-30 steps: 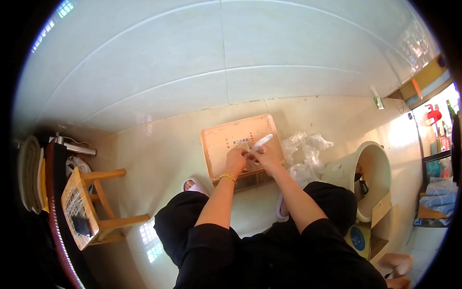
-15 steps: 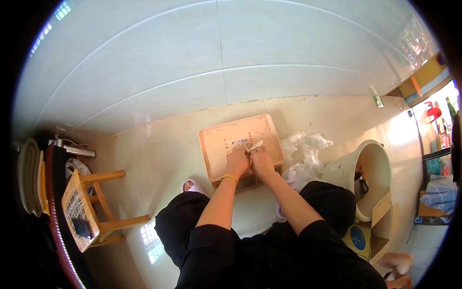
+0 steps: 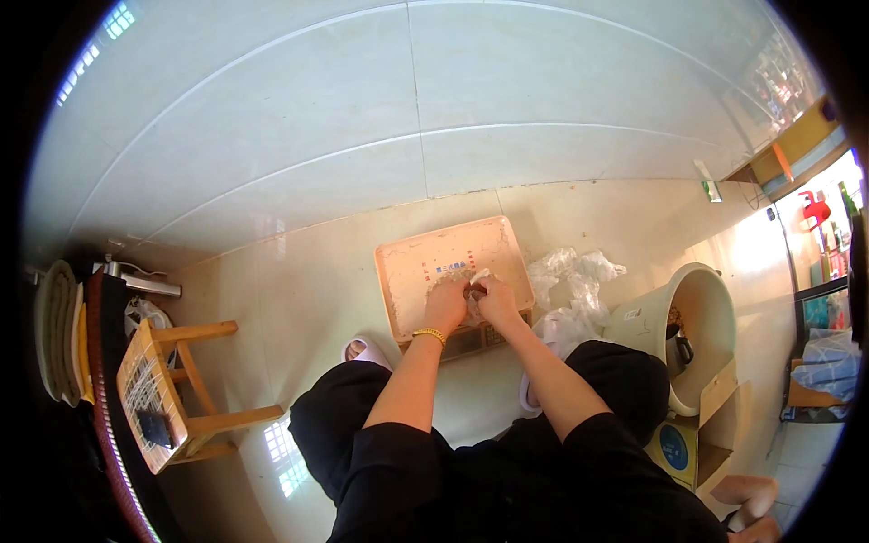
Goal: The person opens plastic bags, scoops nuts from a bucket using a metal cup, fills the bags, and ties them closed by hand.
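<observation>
My left hand (image 3: 445,304), with a gold bracelet at the wrist, is closed over the pinkish plastic-topped scale (image 3: 412,271) on the floor. Close beside it, my right hand (image 3: 498,302) is closed too. Between them they grip a crumpled clear plastic bag (image 3: 472,311). Something small and brown shows between the fingers; its kind is hard to make out. Blue and red print marks the scale's top, and its dark front face is partly hidden behind my hands and forearms.
Loose clear plastic bags (image 3: 579,285) lie right of the scale. Beyond them a pale bucket (image 3: 634,319) lies tipped, near an open cardboard box (image 3: 715,434). A wooden stool (image 3: 195,423) stands left. Another person's arm (image 3: 747,498) shows at lower right.
My hands have turned slightly and drawn a little apart at the fingers, showing more of the brown thing and the bag hanging below. Elsewhere little differs.
</observation>
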Demonstrator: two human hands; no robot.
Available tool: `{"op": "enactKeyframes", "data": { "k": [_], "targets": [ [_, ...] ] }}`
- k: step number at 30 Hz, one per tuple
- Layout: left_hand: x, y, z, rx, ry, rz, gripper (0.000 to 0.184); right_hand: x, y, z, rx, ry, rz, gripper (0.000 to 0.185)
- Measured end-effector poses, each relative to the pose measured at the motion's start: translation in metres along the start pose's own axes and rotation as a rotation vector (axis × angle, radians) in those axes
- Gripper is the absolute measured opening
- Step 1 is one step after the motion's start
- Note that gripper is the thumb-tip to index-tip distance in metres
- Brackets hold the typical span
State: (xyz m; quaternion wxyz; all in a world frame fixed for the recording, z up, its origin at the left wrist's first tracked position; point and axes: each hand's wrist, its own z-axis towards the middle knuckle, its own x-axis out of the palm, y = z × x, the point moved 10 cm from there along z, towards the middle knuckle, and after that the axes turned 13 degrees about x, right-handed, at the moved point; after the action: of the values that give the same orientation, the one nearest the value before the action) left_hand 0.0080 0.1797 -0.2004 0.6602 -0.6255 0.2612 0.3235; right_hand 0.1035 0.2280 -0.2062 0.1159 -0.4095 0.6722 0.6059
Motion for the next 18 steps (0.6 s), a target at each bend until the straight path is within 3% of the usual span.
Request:
{"op": "enactKeyframes", "data": {
  "k": [2, 4, 5, 7, 10, 14, 18],
  "targets": [
    [0.0, 0.001, 0.0, -0.01, 0.0, -0.006, 0.013, 0.0, -0.004, 0.003, 0.018, 0.015, -0.032, 0.01],
    [-0.002, 0.008, -0.001, -0.036, -0.077, -0.017, 0.006, 0.016, -0.025, 0.004, 0.305, 0.259, 0.077, 0.007],
    [-0.003, 0.008, 0.0, -0.035, -0.076, -0.016, 0.006, 0.013, -0.022, 0.004, 0.306, 0.259, 0.078, 0.007],
    [-0.003, 0.015, -0.002, -0.085, -0.083, -0.136, 0.005, 0.034, -0.045, -0.015, 0.726, 0.502, 0.416, 0.007],
    [0.005, 0.021, -0.002, -0.057, -0.068, -0.203, 0.005, 0.042, -0.047, -0.028, 0.888, 0.624, 0.632, 0.006],
    [0.008, 0.022, -0.006, -0.036, -0.068, -0.259, 0.006, 0.049, -0.06, -0.018, 0.905, 0.529, 0.768, 0.002],
    [0.003, 0.017, -0.006, -0.068, 0.006, -0.114, 0.01, 0.048, -0.068, -0.012, 0.898, 0.463, 0.754, 0.014]
  ]
}}
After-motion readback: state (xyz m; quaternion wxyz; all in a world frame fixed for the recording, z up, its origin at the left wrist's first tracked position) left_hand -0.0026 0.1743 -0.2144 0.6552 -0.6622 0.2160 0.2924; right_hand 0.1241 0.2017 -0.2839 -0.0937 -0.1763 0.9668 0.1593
